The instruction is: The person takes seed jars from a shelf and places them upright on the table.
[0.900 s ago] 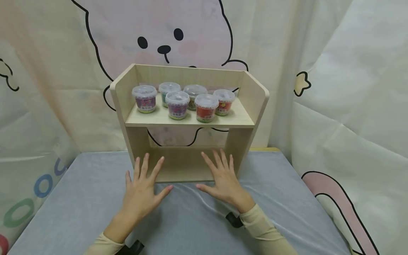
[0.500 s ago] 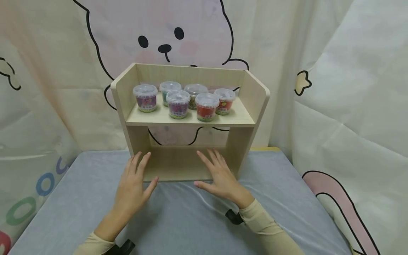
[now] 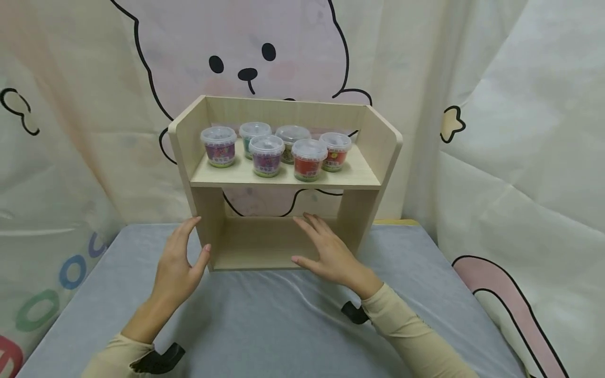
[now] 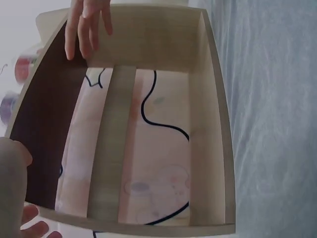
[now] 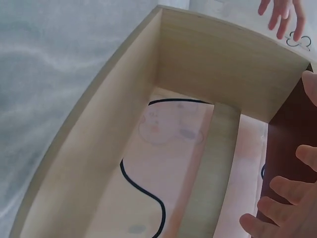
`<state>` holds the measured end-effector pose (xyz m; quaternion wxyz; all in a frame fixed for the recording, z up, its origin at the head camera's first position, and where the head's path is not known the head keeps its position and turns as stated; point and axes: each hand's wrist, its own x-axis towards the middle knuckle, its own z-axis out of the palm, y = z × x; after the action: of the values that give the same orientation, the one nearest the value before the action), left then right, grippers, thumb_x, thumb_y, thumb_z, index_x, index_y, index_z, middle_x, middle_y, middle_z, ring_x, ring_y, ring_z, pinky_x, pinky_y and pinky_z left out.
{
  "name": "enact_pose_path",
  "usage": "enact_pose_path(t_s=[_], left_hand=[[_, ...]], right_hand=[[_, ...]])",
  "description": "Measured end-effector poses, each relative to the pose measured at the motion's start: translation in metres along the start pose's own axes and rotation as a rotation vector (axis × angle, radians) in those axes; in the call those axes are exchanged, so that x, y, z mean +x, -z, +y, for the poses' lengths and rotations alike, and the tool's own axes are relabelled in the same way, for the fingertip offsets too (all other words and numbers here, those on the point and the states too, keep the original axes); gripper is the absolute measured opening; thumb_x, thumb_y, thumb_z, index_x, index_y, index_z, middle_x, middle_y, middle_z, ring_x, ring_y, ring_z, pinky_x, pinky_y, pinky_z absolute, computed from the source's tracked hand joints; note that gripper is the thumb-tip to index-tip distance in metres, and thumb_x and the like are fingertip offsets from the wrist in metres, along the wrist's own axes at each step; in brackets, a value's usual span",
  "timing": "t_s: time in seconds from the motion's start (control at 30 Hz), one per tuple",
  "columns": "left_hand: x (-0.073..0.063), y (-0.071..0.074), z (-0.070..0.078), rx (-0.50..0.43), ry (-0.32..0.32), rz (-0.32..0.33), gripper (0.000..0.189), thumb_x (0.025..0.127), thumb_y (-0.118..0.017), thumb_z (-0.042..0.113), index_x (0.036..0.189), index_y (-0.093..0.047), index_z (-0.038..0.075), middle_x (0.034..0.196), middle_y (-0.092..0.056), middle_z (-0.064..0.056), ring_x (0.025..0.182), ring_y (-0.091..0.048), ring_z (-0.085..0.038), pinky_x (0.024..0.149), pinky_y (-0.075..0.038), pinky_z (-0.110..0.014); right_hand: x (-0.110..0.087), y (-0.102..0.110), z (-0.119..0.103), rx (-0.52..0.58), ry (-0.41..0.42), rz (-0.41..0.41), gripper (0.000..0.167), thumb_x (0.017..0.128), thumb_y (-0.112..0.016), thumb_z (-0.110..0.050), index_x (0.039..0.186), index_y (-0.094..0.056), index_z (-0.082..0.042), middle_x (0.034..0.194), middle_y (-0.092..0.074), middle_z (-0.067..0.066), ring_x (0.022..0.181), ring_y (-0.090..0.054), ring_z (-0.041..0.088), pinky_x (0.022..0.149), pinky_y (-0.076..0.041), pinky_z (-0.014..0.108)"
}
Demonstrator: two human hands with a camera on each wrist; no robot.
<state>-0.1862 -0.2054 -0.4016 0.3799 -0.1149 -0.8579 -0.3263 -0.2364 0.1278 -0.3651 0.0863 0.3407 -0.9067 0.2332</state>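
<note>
A small pale wooden shelf unit (image 3: 283,185) stands on the table, holding several clear-lidded plastic cups, among them a red-labelled cup (image 3: 307,167) and a purple-labelled cup (image 3: 267,163). My left hand (image 3: 176,268) is at the unit's left side panel, thumb in front and fingers on the outer side; contact cannot be made out. Straight-fingered and holding nothing, my right hand (image 3: 333,257) is in front of the lower compartment, near the right panel. In the left wrist view the left fingers (image 4: 34,228) appear beyond the panel's edge.
A grey-blue cloth (image 3: 264,325) covers the table. Behind it hangs a printed curtain (image 3: 302,47) with a bear face, and more curtain (image 3: 515,131) closes off the right side. Black camera mounts (image 3: 354,313) sit at both wrists.
My left hand has moved left, from in front of the lower compartment to the left panel's outer side. My right hand has turned slightly, its fingers closer together. The cups have stayed put.
</note>
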Motion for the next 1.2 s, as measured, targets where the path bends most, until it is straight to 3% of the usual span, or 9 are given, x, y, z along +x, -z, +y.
enact_pose_path(t_s=[0.2,0.37,0.47,0.57,0.67,0.93,1.03,1.2], left_hand=[[0.007,0.002,-0.014,-0.104,0.121,0.054,0.059,0.091,-0.062,-0.002,0.147,-0.049,0.008,0.142,-0.059,-0.017,0.123,-0.058,-0.035,0.092,-0.042,-0.009],[0.019,0.006,-0.021,-0.118,0.156,0.02,0.062,0.093,-0.061,0.001,0.152,-0.044,0.012,0.146,-0.057,-0.018,0.126,-0.059,-0.037,0.089,-0.039,-0.002],[0.026,0.008,-0.026,-0.106,0.171,-0.056,0.07,0.094,-0.062,0.005,0.157,-0.034,0.016,0.149,-0.053,-0.019,0.129,-0.057,-0.04,0.09,-0.047,-0.013],[0.033,0.008,-0.03,-0.146,0.199,-0.133,0.077,0.096,-0.062,0.008,0.161,-0.022,0.02,0.152,-0.047,-0.022,0.131,-0.054,-0.043,0.095,-0.054,-0.039],[0.04,0.006,-0.033,-0.214,0.222,-0.193,0.083,0.097,-0.062,0.009,0.162,-0.014,0.023,0.154,-0.042,-0.025,0.133,-0.051,-0.047,0.096,-0.05,-0.062],[0.06,0.001,-0.039,-0.338,0.176,-0.252,0.087,0.095,-0.064,0.0,0.162,-0.011,0.018,0.157,-0.034,-0.029,0.133,-0.045,-0.058,0.096,-0.048,-0.071],[0.065,0.001,-0.04,-0.376,0.177,-0.266,0.089,0.095,-0.064,-0.002,0.163,-0.011,0.021,0.158,-0.033,-0.028,0.134,-0.044,-0.059,0.098,-0.045,-0.073],[0.07,0.003,-0.043,-0.361,0.175,-0.308,0.093,0.095,-0.062,-0.003,0.164,-0.007,0.028,0.16,-0.03,-0.029,0.139,-0.04,-0.059,0.104,-0.039,-0.073]], right_hand=[[0.008,0.005,-0.01,0.075,0.023,-0.017,0.083,0.094,-0.071,-0.041,0.161,-0.026,-0.026,0.167,-0.028,0.011,0.153,-0.031,0.034,0.11,-0.045,0.06],[0.016,0.011,-0.019,0.143,0.025,-0.027,0.079,0.095,-0.069,-0.04,0.161,-0.028,-0.025,0.167,-0.028,0.007,0.153,-0.032,0.032,0.115,-0.039,0.06],[0.022,0.013,-0.025,0.206,0.051,-0.035,0.076,0.096,-0.069,-0.037,0.16,-0.03,-0.022,0.165,-0.031,0.007,0.153,-0.031,0.03,0.119,-0.035,0.058],[0.03,0.015,-0.031,0.299,0.088,-0.054,0.074,0.097,-0.068,-0.033,0.159,-0.031,-0.021,0.164,-0.035,0.007,0.153,-0.032,0.027,0.122,-0.033,0.055],[0.036,0.017,-0.036,0.38,0.099,-0.081,0.072,0.098,-0.067,-0.029,0.159,-0.031,-0.021,0.163,-0.037,0.005,0.152,-0.035,0.024,0.121,-0.035,0.051],[0.051,0.029,-0.046,0.463,0.065,-0.107,0.066,0.1,-0.063,-0.023,0.158,-0.033,-0.018,0.162,-0.038,0.005,0.145,-0.044,0.03,0.116,-0.041,0.053],[0.058,0.034,-0.052,0.531,0.079,-0.092,0.064,0.099,-0.063,-0.016,0.157,-0.035,-0.014,0.162,-0.039,0.008,0.143,-0.046,0.031,0.115,-0.044,0.05],[0.071,0.041,-0.065,0.631,0.098,-0.096,0.062,0.1,-0.061,-0.013,0.156,-0.035,-0.011,0.159,-0.041,0.012,0.143,-0.047,0.031,0.114,-0.046,0.042]])
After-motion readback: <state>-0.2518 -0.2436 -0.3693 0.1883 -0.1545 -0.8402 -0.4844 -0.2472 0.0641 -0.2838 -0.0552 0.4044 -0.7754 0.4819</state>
